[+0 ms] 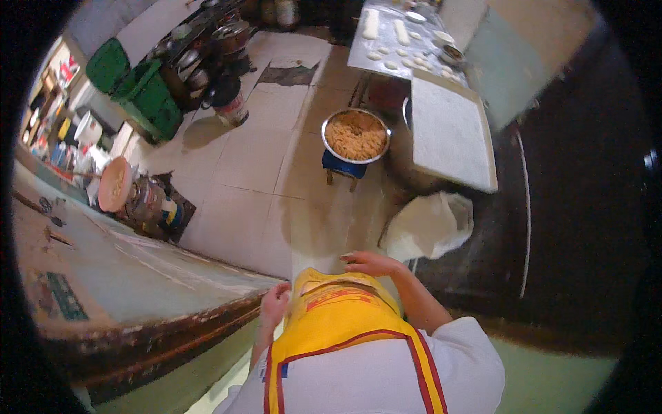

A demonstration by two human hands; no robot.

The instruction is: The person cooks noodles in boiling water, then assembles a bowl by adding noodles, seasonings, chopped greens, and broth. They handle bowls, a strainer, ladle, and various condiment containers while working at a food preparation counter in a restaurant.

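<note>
My right hand [370,263] is in front of the yellow apron [336,321], fingers stretched to the left with nothing visible in them. Just beyond it lies a white sack [432,225]. Beside the apron's other edge hangs my left hand [275,302], close to the worn edge of a wall or doorway [196,331]. Its fingers look bent, and the small blurred view does not settle whether they are closed. Farther ahead, a metal bowl [389,135] of shredded orange-brown food [357,137] rests on a small blue stool [344,166].
Right of the bowl is a large pale tray [452,134]. Behind it, a metal-topped table [357,59] bears dough rolls [371,25] and flattened dough pieces [391,65]. Leftward stand a lidded bucket [230,103], a green wheeled bin [150,103] and a pink basin [115,183] on the tiled floor's side.
</note>
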